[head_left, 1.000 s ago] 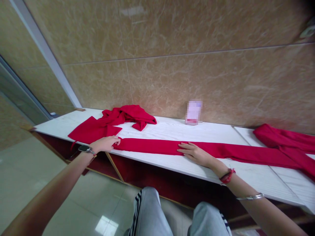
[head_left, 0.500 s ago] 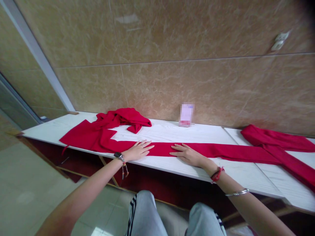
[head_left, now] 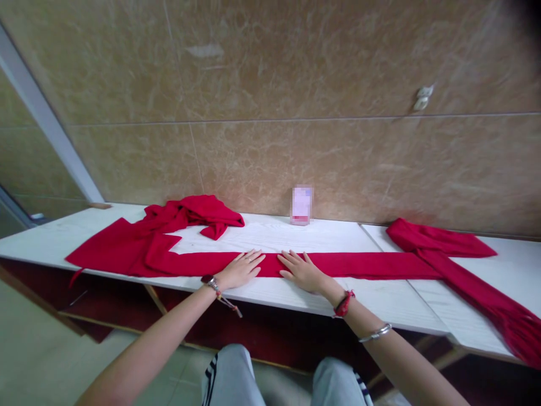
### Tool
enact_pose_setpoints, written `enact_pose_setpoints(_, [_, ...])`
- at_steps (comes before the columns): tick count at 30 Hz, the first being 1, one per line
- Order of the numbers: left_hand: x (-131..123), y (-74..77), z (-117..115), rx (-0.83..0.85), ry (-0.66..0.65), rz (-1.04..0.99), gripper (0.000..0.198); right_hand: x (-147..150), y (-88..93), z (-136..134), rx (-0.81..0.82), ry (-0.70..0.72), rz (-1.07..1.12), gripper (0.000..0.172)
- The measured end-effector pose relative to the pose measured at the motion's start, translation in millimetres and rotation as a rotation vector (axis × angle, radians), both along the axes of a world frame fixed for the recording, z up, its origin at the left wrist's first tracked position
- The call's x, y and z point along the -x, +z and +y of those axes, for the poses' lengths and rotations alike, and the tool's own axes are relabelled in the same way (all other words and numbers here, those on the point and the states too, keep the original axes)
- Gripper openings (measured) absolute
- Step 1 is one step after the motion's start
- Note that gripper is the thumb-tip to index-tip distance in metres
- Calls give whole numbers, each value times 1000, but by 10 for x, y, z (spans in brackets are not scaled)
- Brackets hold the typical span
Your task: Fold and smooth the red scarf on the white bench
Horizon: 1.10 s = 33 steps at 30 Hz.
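Observation:
A red cloth [head_left: 363, 265] lies along the white tabletop, its middle flattened into a long narrow strip. My left hand [head_left: 240, 269] rests flat on the strip with fingers spread. Close to its right, my right hand [head_left: 302, 270] lies palm down on the same strip, fingers apart. At the left the cloth widens and bunches into a crumpled heap [head_left: 203, 213] near the wall. Toward the right it is folded over, with one band [head_left: 443, 239] at the back and another running down to the front edge.
A pixelated pink and white item [head_left: 301, 204] stands at the back against the marbled wall [head_left: 270, 73]. The white tabletop [head_left: 270, 225] has a seam at the right and open dark red shelves [head_left: 253, 327] underneath. A small white figure [head_left: 423, 97] is on the wall.
My right hand has moved closer to my left hand along the red strip. The camera view has shifted, showing more of the cloth's right end.

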<state>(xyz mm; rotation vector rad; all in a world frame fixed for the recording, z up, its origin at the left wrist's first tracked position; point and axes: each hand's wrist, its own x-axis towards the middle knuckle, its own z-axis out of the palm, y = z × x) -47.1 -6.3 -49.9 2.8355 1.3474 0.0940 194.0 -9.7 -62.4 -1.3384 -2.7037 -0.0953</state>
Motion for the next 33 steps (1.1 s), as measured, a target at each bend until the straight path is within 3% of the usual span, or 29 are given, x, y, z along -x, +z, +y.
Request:
enact_pose_setpoints(6, [297,3,198,31,-28,54,47,-695,21,-5,-97,-245,-50,46])
enact_pose_setpoints(10, [318,5,196,28,-51,55,47,-988,-53,-16,-100,-248,-105,43])
enact_pose_setpoints(16, [247,74,173,25,-52,49,46,-875,56,2,-35,-301,-67,44])
enact_pose_setpoints(20, [-119,151,177,-29,-75,-23,44,-599,134,53,-30,-300,32,52])
enact_pose_setpoints(24, [-402,84,179,-43,-134,-59,45,-429,36,28,-7,-171,25,54])
enact_pose_setpoints(29, [-322,-10,179,-23,-234,-19,44,-556,-78,-9,-48,-151,-6,53])
enact_pose_setpoints(33, [-293,44,201,47,-218,-7,45,-610,11,42,49,-181,-15,52])
